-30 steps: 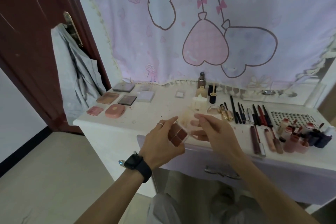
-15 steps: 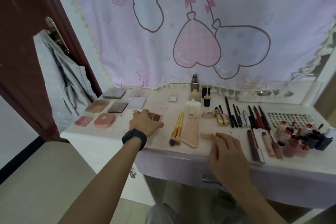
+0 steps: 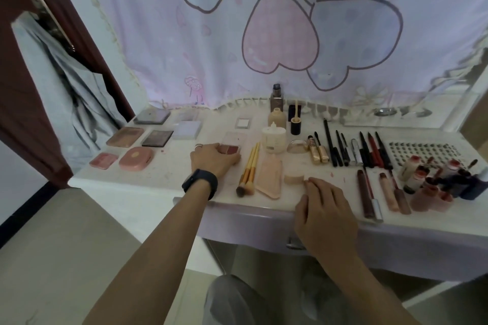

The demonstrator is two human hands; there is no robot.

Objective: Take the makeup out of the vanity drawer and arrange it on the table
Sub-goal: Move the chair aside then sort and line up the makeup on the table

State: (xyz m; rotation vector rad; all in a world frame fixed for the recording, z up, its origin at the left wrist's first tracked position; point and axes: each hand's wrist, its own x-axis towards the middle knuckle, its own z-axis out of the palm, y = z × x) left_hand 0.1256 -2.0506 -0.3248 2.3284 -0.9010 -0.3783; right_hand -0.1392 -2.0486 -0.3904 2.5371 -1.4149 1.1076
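My left hand (image 3: 215, 159) lies on the white vanity table (image 3: 169, 179) and holds a small clear palette (image 3: 231, 149) with reddish-brown pans flat against the tabletop. My right hand (image 3: 323, 208) rests with relaxed fingers on the table's front edge, just right of a round beige puff (image 3: 293, 178). Between the hands lie three yellow-handled brushes (image 3: 249, 170) and a peach pouch (image 3: 269, 178). The drawer front (image 3: 253, 229) with its metal handle (image 3: 291, 243) sits under my right hand.
Compacts and palettes (image 3: 136, 157) are laid out at the table's left. Bottles (image 3: 274, 138) stand at the middle back. Pencils and mascaras (image 3: 343, 148) lie in a row at the right, with lip tubes (image 3: 433, 182) beyond them. A curtain hangs behind; a dark door stands at left.
A second ago both hands held the palette in the air above the table. My left hand has set it down left of the brushes, and my right hand has dropped to the table edge.
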